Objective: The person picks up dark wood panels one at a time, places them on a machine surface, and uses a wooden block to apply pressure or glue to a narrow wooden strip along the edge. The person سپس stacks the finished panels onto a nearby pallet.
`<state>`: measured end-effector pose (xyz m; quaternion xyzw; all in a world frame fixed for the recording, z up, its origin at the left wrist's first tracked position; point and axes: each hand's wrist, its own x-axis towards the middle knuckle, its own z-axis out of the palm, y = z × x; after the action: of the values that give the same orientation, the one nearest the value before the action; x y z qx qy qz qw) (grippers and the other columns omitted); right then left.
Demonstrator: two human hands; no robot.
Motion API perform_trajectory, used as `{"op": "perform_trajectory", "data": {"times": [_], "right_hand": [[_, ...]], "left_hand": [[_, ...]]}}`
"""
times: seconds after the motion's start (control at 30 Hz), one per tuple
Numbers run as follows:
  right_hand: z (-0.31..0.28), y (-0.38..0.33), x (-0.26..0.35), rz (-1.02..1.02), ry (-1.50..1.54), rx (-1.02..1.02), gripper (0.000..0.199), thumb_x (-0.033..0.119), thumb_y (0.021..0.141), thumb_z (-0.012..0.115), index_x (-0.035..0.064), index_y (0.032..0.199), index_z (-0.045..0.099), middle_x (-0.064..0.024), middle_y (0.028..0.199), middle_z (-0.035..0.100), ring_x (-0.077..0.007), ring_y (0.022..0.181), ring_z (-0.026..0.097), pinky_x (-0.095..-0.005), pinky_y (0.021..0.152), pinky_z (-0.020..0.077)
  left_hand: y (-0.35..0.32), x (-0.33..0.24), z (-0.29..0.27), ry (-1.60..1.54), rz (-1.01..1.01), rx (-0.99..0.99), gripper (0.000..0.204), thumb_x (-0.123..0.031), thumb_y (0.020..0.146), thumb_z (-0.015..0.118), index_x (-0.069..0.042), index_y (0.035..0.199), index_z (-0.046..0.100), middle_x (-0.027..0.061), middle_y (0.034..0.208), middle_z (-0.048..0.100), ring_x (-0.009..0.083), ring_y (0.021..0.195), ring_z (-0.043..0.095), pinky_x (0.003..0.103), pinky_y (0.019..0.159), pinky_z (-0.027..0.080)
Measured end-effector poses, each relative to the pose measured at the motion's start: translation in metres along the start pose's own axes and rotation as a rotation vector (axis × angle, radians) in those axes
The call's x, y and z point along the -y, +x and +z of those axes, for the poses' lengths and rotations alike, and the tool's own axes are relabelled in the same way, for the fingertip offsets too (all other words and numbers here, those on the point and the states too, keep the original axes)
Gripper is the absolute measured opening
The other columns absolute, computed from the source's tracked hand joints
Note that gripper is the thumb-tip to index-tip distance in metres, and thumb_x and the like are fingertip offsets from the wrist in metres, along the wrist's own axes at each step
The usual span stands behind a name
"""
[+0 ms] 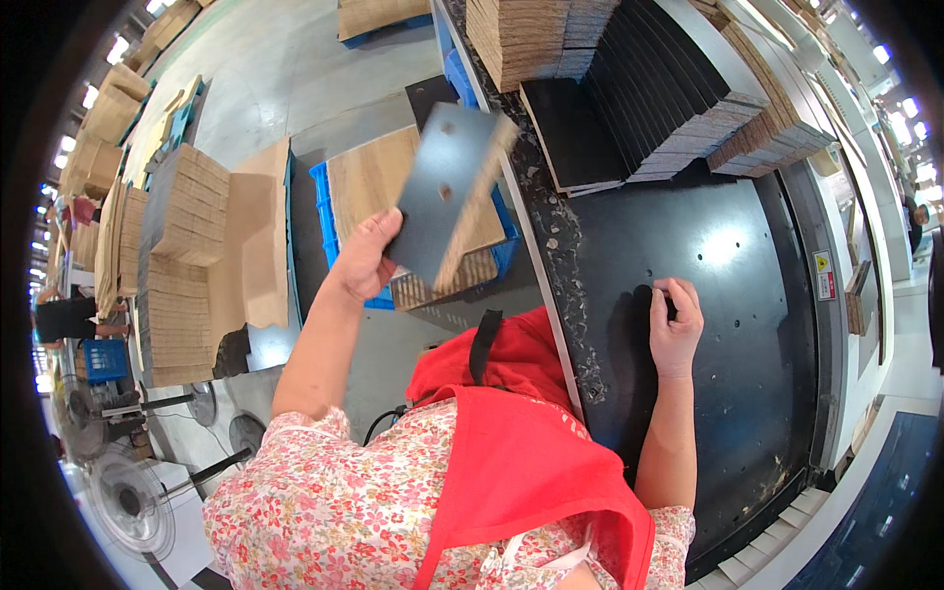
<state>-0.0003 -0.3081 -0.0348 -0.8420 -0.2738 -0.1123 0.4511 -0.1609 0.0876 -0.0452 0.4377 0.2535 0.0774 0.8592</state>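
My left hand (368,254) grips a dark-faced wooden panel (444,187) by its lower left edge. The panel is tilted, with two round holes in its dark face and a raw chipboard edge at its right; it is slightly blurred. It hangs in the air over the blue pallet (320,202) and close to the worktable's edge. Above the black worktable (708,236), my right hand (677,324) is closed, thumb and forefinger together. Anything small between those fingertips cannot be made out. A dark shadow lies beside this hand.
A row of black-faced panels (654,93) stands at the table's far end, beside stacked chipboard pieces (521,44). Wooden boards (369,167) lie on the blue pallet. More stacked boards (182,285) and fans (128,501) are at the left. Another person (74,320) is at far left.
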Motion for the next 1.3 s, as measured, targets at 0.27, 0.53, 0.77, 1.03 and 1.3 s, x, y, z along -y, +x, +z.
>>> {"op": "perform_trajectory", "data": {"times": [0.27,0.53,0.77,1.03,1.3], "right_hand": [[0.001,0.002,0.005,0.026,-0.001,-0.006,0.010,-0.006,0.087,0.064,-0.0032,0.096,0.065,-0.0112,0.095,0.066,-0.0223,0.083,0.065,-0.0306,0.078,0.0516],[0.001,0.001,0.003,0.029,-0.003,-0.043,0.007,-0.006,0.088,0.064,-0.0028,0.094,0.064,-0.0112,0.092,0.065,-0.0223,0.082,0.064,-0.0301,0.076,0.0504],[0.001,0.002,0.005,0.068,0.013,-0.032,0.007,-0.007,0.088,0.063,-0.0022,0.093,0.065,-0.0108,0.091,0.065,-0.0221,0.081,0.064,-0.0300,0.075,0.0500],[0.000,0.003,0.005,0.092,0.029,-0.035,0.006,-0.006,0.088,0.063,-0.0027,0.093,0.065,-0.0111,0.090,0.065,-0.0215,0.081,0.064,-0.0294,0.076,0.0500],[-0.001,0.003,0.006,0.088,0.014,-0.033,0.005,-0.007,0.089,0.063,-0.0036,0.092,0.064,-0.0115,0.090,0.065,-0.0221,0.080,0.064,-0.0296,0.075,0.0502]], "left_hand": [[0.153,-0.010,-0.069,-0.072,0.051,-0.351,0.030,-0.033,0.085,0.082,-0.011,0.092,0.063,-0.0004,0.080,0.059,0.0116,0.065,0.052,0.026,0.054,0.043],[0.227,-0.026,-0.045,0.137,0.028,-0.574,0.031,-0.032,0.084,0.084,-0.008,0.086,0.064,0.0018,0.081,0.059,0.0118,0.064,0.053,0.023,0.053,0.049],[0.266,-0.024,-0.064,0.199,-0.009,-0.626,0.035,-0.032,0.082,0.085,-0.004,0.088,0.065,0.0033,0.080,0.060,0.0136,0.062,0.055,0.023,0.051,0.050],[0.274,-0.019,-0.066,0.274,0.022,-0.606,0.038,-0.033,0.081,0.086,-0.002,0.089,0.066,0.0037,0.079,0.062,0.0143,0.059,0.054,0.024,0.049,0.047],[0.266,-0.022,-0.051,0.312,0.016,-0.685,0.027,-0.030,0.086,0.083,-0.010,0.087,0.065,-0.0013,0.079,0.061,0.0102,0.065,0.052,0.023,0.054,0.047]]}}
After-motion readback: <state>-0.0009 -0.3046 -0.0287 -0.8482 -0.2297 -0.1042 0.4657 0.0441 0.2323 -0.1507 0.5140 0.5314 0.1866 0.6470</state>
